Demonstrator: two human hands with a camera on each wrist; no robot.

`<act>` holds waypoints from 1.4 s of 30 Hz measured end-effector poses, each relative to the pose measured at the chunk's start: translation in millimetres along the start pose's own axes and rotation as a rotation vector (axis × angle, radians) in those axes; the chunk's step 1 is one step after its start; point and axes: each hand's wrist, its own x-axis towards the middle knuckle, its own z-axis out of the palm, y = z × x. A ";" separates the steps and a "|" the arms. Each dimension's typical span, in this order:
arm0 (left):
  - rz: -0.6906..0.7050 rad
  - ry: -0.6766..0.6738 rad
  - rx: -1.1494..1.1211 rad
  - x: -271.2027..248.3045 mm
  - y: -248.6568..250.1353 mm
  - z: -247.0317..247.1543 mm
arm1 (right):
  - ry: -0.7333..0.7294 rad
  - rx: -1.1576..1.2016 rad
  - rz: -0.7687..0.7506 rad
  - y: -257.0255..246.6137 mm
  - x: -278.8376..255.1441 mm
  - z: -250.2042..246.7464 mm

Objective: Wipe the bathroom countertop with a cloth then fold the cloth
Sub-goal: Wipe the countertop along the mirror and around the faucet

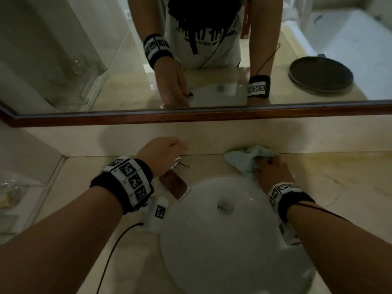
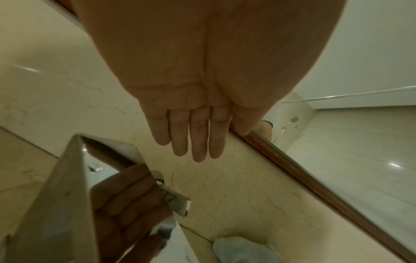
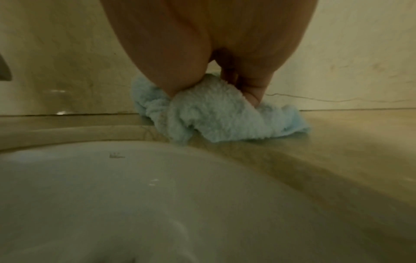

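A light blue terry cloth [image 1: 244, 160] lies bunched on the beige marble countertop [image 1: 328, 177], behind the sink and against the backsplash. My right hand [image 1: 269, 168] grips it from above, and in the right wrist view the thumb and fingers [image 3: 252, 89] dig into the cloth [image 3: 213, 113]. My left hand [image 1: 163, 153] hovers over the chrome faucet [image 1: 176, 183] at the back left of the sink. Its fingers [image 2: 195, 138] are straight, held together and empty. A corner of the cloth [image 2: 243, 249] shows at the bottom of the left wrist view.
The white round sink [image 1: 191, 240] fills the middle of the counter, with its wall [image 3: 135, 195] just below my right wrist. A wood-framed mirror [image 1: 191, 115] runs above the backsplash and reflects a dark plate [image 1: 320, 74]. Glassware [image 1: 8, 194] stands at far left. A black cable [image 1: 114, 247] crosses the counter.
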 end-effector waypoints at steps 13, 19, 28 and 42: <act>-0.160 -0.012 -0.580 -66.0 38.4 20.0 | 0.028 1.160 -0.159 -37.3 -70.3 -91.2; -0.164 -0.041 -0.856 -86.9 33.8 1.1 | -0.094 1.288 -0.403 -119.6 -109.0 -120.7; -0.281 0.361 -1.119 -73.9 -103.0 -57.1 | -0.227 1.118 -0.510 -273.1 -111.9 -112.1; -0.394 0.777 -1.341 -1.4 -272.1 -165.6 | -0.621 1.261 -0.372 -449.0 -67.4 -80.4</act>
